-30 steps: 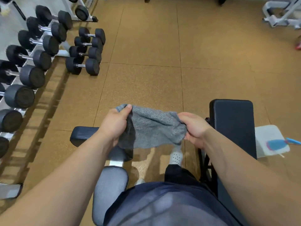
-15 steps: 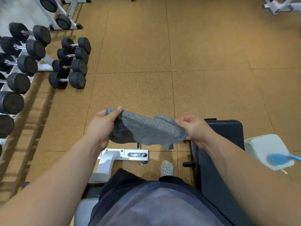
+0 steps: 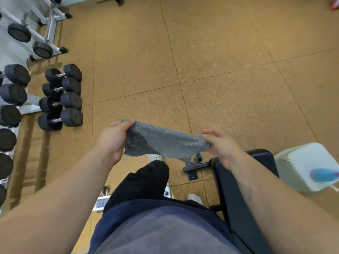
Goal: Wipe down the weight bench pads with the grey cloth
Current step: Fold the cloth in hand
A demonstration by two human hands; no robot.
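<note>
The grey cloth (image 3: 165, 142) hangs stretched between both hands above the floor. My left hand (image 3: 111, 140) pinches its left end with thumb on top. My right hand (image 3: 222, 145) pinches the right end. Below my right forearm runs the black weight bench pad (image 3: 236, 198), its far end at the lower right. The cloth is in the air, to the left of the pad's end, and does not touch the pad.
Black dumbbells (image 3: 62, 99) lie on the floor at the left beside a dumbbell rack (image 3: 11, 114). A white container (image 3: 302, 162) with a blue object (image 3: 324, 175) on it stands right of the bench. The bench's metal foot (image 3: 194, 167) sticks out left.
The view has swung and moved forward: the bench pad slid lower and right, the dumbbells moved down the left side. Both hands kept holding the cloth stretched between them.
</note>
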